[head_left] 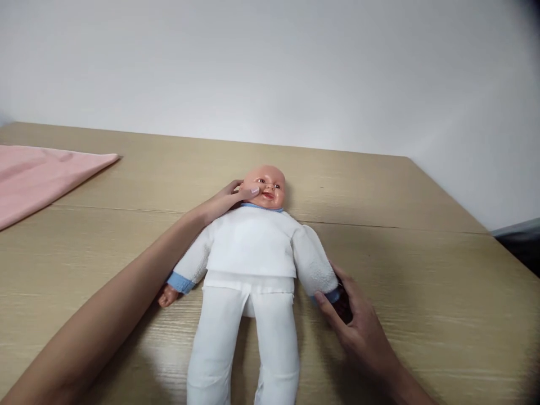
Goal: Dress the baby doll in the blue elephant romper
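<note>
A baby doll (253,242) lies on its back on the wooden table, head away from me, in a white top with blue cuffs and white trousers. My left hand (237,194) holds the doll's head from the left, thumb on its cheek and the other fingers partly hidden behind the head. Around the blue cuff of the doll's arm on the right, my right hand (356,315) is closed, with the thumb on the near side. That doll hand is mostly in shadow between my fingers. The doll's other arm rests beside my left forearm, and its feet are out of view.
A pink cloth (46,174) lies flat on the table (422,270) at the left. Behind the table's far edge stands a pale wall (253,67). Something dark (521,244) shows beyond the table's right edge.
</note>
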Demonstrator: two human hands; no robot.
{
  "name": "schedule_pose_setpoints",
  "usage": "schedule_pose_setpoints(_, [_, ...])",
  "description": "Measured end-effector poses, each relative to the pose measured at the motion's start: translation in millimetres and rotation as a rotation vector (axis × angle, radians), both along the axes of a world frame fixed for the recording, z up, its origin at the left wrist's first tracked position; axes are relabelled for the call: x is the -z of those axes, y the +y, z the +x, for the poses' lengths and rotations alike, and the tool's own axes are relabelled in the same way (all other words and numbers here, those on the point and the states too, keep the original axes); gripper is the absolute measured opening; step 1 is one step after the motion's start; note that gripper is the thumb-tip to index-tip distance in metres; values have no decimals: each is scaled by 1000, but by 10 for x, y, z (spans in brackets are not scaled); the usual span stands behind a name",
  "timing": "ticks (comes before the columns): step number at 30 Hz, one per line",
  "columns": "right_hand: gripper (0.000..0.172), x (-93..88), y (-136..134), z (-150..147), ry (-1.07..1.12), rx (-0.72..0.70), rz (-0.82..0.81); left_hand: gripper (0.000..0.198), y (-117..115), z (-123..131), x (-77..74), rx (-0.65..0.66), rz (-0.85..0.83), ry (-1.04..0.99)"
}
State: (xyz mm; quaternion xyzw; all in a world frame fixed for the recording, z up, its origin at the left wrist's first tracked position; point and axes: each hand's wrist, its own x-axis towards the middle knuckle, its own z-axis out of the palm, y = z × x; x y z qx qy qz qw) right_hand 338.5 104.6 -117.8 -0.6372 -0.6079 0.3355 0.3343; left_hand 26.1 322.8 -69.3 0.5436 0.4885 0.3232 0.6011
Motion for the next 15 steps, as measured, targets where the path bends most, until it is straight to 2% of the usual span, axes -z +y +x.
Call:
schedule_pose_setpoints(5, [62,-63,24,-25,-56,-2,6,74,-37,27,-49,46,-12,-48])
schedule_pose_setpoints(9, [60,-75,31,-32,-71,-17,3,73,-36,34,8,41,-11,-92])
schedule_pose_setpoints(12, [58,-78,36,-38,-100,-25,28,74,-38,22,23,44,-6,-53])
schedule_pose_setpoints(15, [53,-69,40,-45,-120,-41,90,78,-77,5,-36,29,33,47])
